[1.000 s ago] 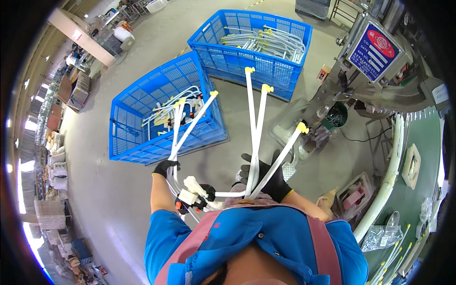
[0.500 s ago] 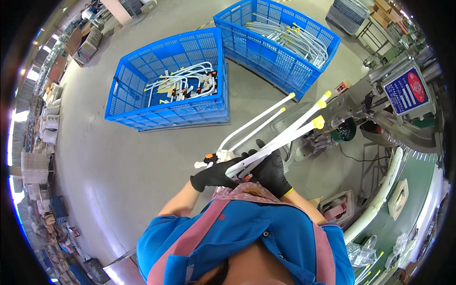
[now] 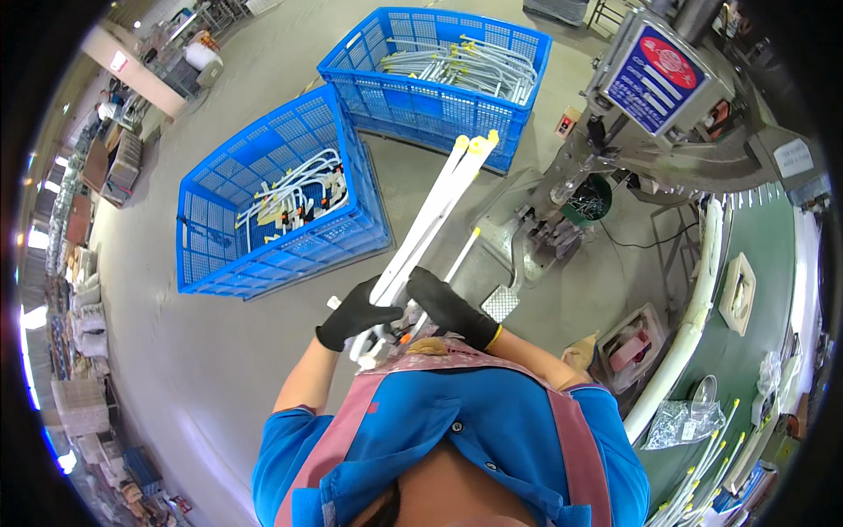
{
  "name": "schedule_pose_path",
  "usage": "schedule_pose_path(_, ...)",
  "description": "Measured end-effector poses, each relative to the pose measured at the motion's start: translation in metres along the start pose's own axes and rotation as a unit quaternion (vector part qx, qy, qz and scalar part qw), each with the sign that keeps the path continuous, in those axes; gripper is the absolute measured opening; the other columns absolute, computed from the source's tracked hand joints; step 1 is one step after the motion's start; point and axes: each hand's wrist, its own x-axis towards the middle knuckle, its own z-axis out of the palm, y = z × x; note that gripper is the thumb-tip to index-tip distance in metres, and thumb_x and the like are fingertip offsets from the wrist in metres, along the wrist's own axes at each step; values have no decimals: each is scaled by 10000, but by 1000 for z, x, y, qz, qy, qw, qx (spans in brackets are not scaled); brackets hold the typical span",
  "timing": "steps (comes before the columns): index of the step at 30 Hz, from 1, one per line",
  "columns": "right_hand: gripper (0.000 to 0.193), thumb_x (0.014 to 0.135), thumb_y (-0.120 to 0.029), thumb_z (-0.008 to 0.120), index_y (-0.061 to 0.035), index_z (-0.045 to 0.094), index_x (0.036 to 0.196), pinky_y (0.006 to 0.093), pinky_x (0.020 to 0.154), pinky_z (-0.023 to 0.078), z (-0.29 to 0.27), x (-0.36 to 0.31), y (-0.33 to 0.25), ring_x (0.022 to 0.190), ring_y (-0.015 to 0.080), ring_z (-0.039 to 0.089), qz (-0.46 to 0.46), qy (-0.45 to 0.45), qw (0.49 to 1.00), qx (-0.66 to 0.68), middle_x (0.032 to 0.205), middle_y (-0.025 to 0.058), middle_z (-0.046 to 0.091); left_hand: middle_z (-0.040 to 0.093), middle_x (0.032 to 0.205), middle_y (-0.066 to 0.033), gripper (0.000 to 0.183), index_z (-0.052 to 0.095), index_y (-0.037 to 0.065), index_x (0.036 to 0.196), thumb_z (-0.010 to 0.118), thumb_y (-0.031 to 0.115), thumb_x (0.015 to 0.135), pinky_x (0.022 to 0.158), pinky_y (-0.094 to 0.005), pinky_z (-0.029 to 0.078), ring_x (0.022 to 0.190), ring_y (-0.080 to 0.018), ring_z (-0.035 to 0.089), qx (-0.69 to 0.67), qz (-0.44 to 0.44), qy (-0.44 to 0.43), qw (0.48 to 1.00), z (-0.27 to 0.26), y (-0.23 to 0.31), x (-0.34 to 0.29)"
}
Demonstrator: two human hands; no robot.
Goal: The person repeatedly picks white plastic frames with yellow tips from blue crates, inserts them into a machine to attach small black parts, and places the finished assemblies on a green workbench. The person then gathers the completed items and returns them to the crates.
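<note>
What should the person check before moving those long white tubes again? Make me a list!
1. Both hands on the bundle: left hand and right hand grip the white tubes. Ok.
2. Gloves on: both black gloves worn. Ok.
3. Tubes gathered: most lie together, but one thinner tube sits apart. Not ok.
4. Yellow-capped ends clear of the machine: not touching. Ok.
5. Nearer blue crate has spare space. Ok.
6. Grip firmness: cannot tell.

Black gloves are worn on the left hand (image 3: 356,314) and the right hand (image 3: 450,307); a thin yellow band is seen at the right wrist. Short blue shirt sleeves are noted. Pink apron straps are carried over both shoulders, with forearms left uncovered.
</note>
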Motion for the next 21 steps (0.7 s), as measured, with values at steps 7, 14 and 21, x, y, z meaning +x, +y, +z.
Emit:
schedule_pose_path(7,500,882,-186,607,13,452,1314,402,842,473,-104,-8,16,1011,292,573,240,284,920,-123,1186,166,546,610,1195,-204,657,504,-5,1304,754,212,736,923,-339,452,1075,-219,590,190,-59,-66,978,-33,28,-43)
schedule_pose_path(14,400,917,-174,585,-11,516,1277,321,826,489,-151,-42,3,896,263,635,189,168,966,-51,974,139,653,617,1065,-225,693,535,41,1289,766,336,705,887,-394,459,1010,-347,591,317,-83,-116,938,-28,38,-42)
schedule_pose_path(21,385,883,-149,608,-4,572,1238,313,847,485,-164,-31,-7,938,190,627,215,383,893,-94,1037,109,662,646,978,-241,656,535,37,1279,727,294,707,838,-405,477,923,-361,619,344,40,-183,920,-32,56,16)
